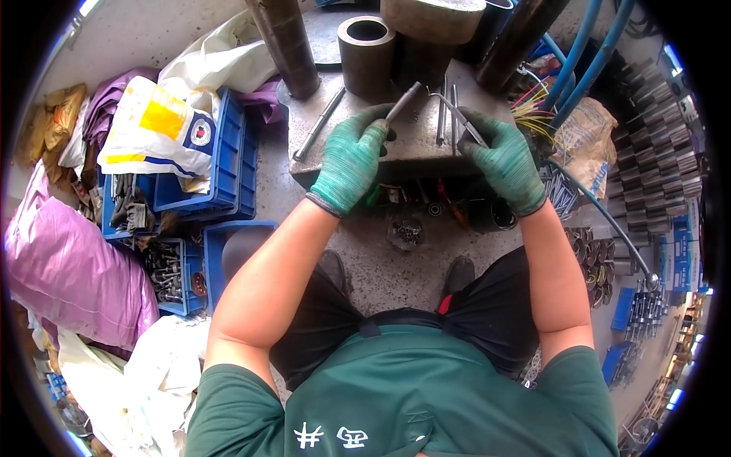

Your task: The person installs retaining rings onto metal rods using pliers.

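Observation:
Both of my hands wear green gloves over a grey metal workbench (pixel 415 148). My left hand (pixel 352 161) is closed around a short grey metal rod (pixel 403 101) that sticks up and to the right from the fist. My right hand (pixel 504 160) grips a thin metal rod (pixel 457 118) that points up and to the left. The two rods' tips lie close together above the bench. Two more thin rods (pixel 447 114) lie upright on the bench between my hands. A long rod (pixel 318 123) rests at the bench's left edge.
Thick steel cylinders (pixel 366 46) stand at the back of the bench. Blue crates (pixel 228 152) with metal parts and bags sit to the left, beside a purple plastic sack (pixel 68 266). Blue hoses (pixel 582 61) and stacked metal pieces (pixel 655 145) are on the right.

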Demonstrator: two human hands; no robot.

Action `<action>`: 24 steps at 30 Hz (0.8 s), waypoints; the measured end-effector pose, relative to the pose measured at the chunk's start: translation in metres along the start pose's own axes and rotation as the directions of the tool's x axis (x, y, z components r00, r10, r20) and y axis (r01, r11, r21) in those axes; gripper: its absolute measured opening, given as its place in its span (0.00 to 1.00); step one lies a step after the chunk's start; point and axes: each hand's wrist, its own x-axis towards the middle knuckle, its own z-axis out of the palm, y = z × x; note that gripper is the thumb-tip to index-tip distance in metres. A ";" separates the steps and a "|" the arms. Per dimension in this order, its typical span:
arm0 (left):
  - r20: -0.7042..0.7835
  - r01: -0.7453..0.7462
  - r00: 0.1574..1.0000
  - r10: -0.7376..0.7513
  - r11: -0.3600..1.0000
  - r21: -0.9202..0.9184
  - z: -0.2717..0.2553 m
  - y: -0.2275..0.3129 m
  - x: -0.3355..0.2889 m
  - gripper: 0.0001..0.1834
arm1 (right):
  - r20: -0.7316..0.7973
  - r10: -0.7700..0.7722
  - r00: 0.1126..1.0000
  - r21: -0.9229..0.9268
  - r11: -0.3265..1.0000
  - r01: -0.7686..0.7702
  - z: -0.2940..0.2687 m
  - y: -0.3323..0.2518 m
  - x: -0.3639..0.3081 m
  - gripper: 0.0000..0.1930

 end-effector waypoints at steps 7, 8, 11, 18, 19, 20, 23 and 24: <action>0.015 -0.156 0.988 0.156 0.973 0.168 -0.002 -0.013 0.003 0.19 | 0.035 -0.089 0.995 -0.128 0.987 0.093 -0.015 0.006 0.000 0.28; 0.026 -0.198 0.980 0.197 0.963 0.185 -0.001 -0.012 0.003 0.19 | 0.046 -0.122 0.992 -0.213 0.969 0.129 -0.018 0.005 0.000 0.28; 0.081 -0.223 0.975 0.207 0.894 0.389 -0.006 -0.004 0.002 0.19 | 0.140 -0.006 0.990 -0.201 0.979 0.034 -0.023 -0.001 -0.001 0.28; 0.247 -0.046 0.969 -0.010 0.975 0.219 -0.006 0.014 -0.005 0.18 | 0.351 -0.054 0.935 -0.103 0.990 0.095 -0.016 -0.001 -0.007 0.27; 0.263 -0.009 0.964 -0.036 0.985 0.171 -0.007 0.014 -0.005 0.19 | 0.367 -0.042 0.929 -0.111 0.990 0.088 -0.014 0.000 -0.007 0.27; 0.279 0.028 0.958 -0.062 0.992 0.123 -0.007 0.013 -0.005 0.20 | 0.382 -0.030 0.924 -0.119 0.990 0.081 -0.014 0.001 -0.007 0.27; 0.278 0.134 0.953 -0.120 0.990 -0.031 -0.006 0.016 -0.006 0.21 | 0.398 -0.010 0.918 -0.068 0.997 0.040 -0.015 0.001 -0.007 0.28; 0.279 0.135 0.953 -0.121 0.990 -0.031 -0.006 0.015 -0.005 0.21 | 0.397 -0.009 0.918 -0.068 0.997 0.039 -0.015 0.001 -0.007 0.28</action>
